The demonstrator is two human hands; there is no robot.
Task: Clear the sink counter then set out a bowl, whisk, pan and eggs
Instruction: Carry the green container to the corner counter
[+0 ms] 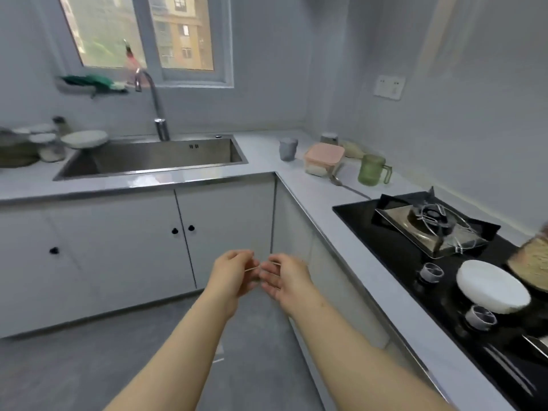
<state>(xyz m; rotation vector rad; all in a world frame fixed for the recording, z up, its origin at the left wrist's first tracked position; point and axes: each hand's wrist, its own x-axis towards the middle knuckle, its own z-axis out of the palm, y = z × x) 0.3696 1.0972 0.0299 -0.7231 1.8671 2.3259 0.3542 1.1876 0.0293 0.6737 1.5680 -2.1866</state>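
My left hand (234,272) and my right hand (281,277) are raised together in mid-air in front of the white cabinets, fingertips almost touching. A thin pale strand (252,269) seems pinched between them; blur hides what it is. The steel sink (148,158) is set in the grey counter (261,155) ahead. A white bowl (84,138) stands left of the sink among jars. A grey cup (287,148), a pink-lidded container (324,158), a spoon (335,178) and a green mug (372,170) stand on the corner counter. No whisk, pan or eggs show.
A black gas hob (415,262) fills the right counter, with a white round dish (492,289) and a woven item (530,262) on it. The faucet (157,111) rises behind the sink. Grey floor lies below my arms.
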